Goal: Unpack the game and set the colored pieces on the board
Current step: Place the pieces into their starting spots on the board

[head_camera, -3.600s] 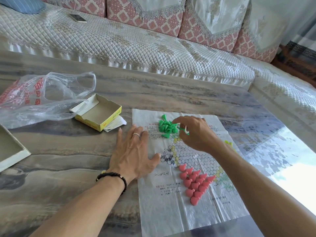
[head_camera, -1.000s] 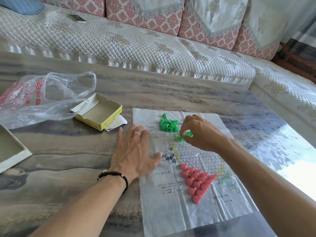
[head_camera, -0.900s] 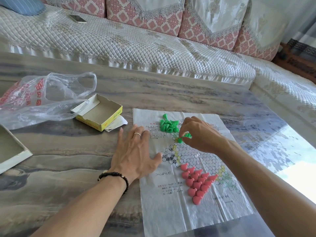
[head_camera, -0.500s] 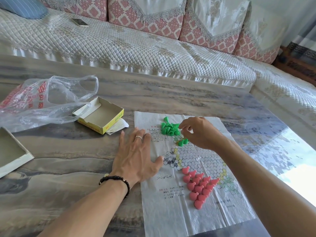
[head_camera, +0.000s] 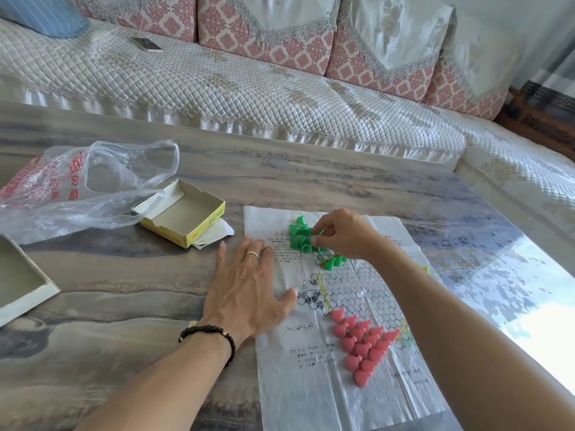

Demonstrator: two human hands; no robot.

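A thin plastic game board (head_camera: pixel 314 396) printed with a grid of circles lies flat on the table. Several pink pieces (head_camera: pixel 362 345) stand in a triangle on its near part. A heap of green pieces (head_camera: pixel 299 236) lies at the board's far end, and two green pieces (head_camera: pixel 335 261) stand on the grid just below it. My right hand (head_camera: pixel 343 233) is at the heap, fingertips pinched on a green piece. My left hand (head_camera: pixel 249 289) lies flat with fingers spread, pressing the board's left edge. A bit of yellow-green shows behind my right forearm.
An open yellow cardboard box (head_camera: pixel 183 213) with a paper slip under it sits left of the board. A clear plastic bag (head_camera: pixel 77 188) with red print lies further left. A white box lid (head_camera: pixel 21 281) is at the left edge. A sofa with a phone (head_camera: pixel 146 44) runs behind the table.
My right hand set green pieces on the grid's top point, then moved back up to the green heap and pinched another. My left hand stayed flat on the board edge.
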